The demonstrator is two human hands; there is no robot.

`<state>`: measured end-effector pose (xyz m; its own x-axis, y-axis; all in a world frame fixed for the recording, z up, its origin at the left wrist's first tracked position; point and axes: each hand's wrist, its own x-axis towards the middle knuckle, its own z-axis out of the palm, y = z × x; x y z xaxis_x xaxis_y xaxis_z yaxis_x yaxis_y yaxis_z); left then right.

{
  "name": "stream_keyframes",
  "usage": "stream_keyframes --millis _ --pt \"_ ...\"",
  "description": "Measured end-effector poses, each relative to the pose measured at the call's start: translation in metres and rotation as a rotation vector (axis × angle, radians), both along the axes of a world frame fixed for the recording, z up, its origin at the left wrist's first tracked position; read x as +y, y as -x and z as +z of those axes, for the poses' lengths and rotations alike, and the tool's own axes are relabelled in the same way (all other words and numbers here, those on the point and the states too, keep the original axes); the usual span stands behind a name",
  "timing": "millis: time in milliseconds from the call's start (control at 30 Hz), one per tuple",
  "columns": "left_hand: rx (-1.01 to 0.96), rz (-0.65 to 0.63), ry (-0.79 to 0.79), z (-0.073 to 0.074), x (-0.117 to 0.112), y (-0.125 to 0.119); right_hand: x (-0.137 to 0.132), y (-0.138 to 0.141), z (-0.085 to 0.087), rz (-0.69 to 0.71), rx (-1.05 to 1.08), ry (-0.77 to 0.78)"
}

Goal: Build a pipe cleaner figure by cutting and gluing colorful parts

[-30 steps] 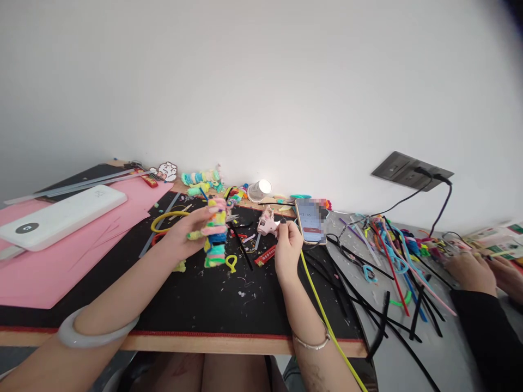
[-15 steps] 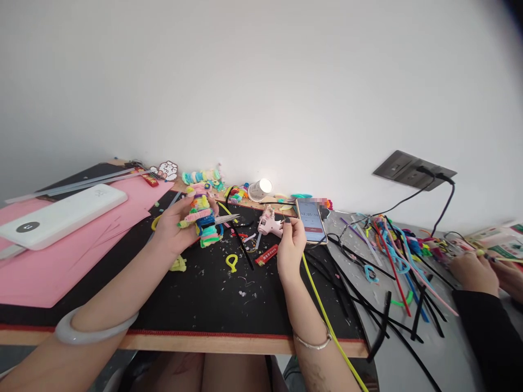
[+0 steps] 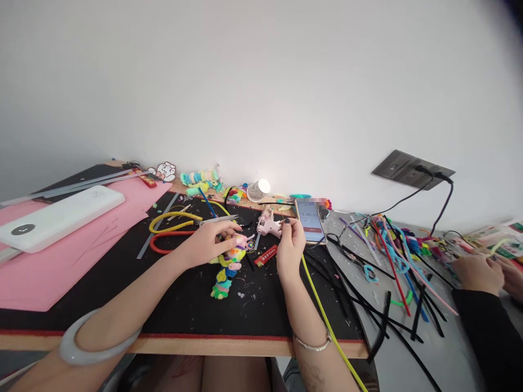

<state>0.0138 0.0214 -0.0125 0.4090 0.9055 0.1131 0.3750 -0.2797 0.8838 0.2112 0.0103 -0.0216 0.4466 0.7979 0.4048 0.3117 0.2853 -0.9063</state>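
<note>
My left hand [image 3: 212,239] rests low over the black mat [image 3: 183,294], fingers closed on the top of a multicoloured pipe-cleaner figure [image 3: 227,267] that lies on the mat pointing toward me. My right hand [image 3: 291,245] is closed on a pink mini glue gun [image 3: 267,223], holding it just above the mat beside a smartphone [image 3: 311,220]. A yellow cord [image 3: 327,321] runs from my right hand down past the table's front edge. A small red lighter [image 3: 266,255] lies between my hands.
Pink paper [image 3: 61,256] and a white power bank [image 3: 57,216] lie at the left. Yellow and red pipe-cleaner loops [image 3: 169,231] sit behind my left hand. Loose black and coloured pipe cleaners [image 3: 392,261] cover the grey table at right, where another person's hands [image 3: 482,272] work. A wall socket [image 3: 412,170] holds plugged cables.
My left hand has brought the pipe-cleaner figure down from in front of me and to the right, laying it on the mat. My right hand with the glue gun has barely moved.
</note>
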Motion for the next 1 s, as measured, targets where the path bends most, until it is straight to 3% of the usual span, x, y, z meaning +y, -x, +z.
stream_keyframes --millis 100,200,333,433,633,867,1000 --pt "-0.008 0.179 -0.065 0.003 0.003 0.006 0.000 0.000 0.000 0.000 0.003 0.003" --pt "0.136 0.359 -0.158 0.000 0.009 0.013 -0.002 0.001 0.001 0.010 0.011 0.001" --pt "0.414 0.141 -0.280 -0.010 0.017 0.020 -0.003 0.001 0.003 0.023 0.036 -0.004" --pt "0.455 0.086 -0.313 -0.016 0.021 0.021 -0.003 0.001 0.003 0.025 0.045 0.000" --pt "0.200 0.126 -0.240 -0.021 0.024 0.022 0.000 0.000 -0.002 0.040 0.068 0.013" --pt "-0.030 0.394 -0.057 -0.007 0.016 0.018 0.003 -0.002 -0.008 0.047 0.058 0.019" --pt "-0.337 0.511 0.027 -0.004 0.013 0.013 0.003 -0.001 -0.006 0.048 0.045 0.024"
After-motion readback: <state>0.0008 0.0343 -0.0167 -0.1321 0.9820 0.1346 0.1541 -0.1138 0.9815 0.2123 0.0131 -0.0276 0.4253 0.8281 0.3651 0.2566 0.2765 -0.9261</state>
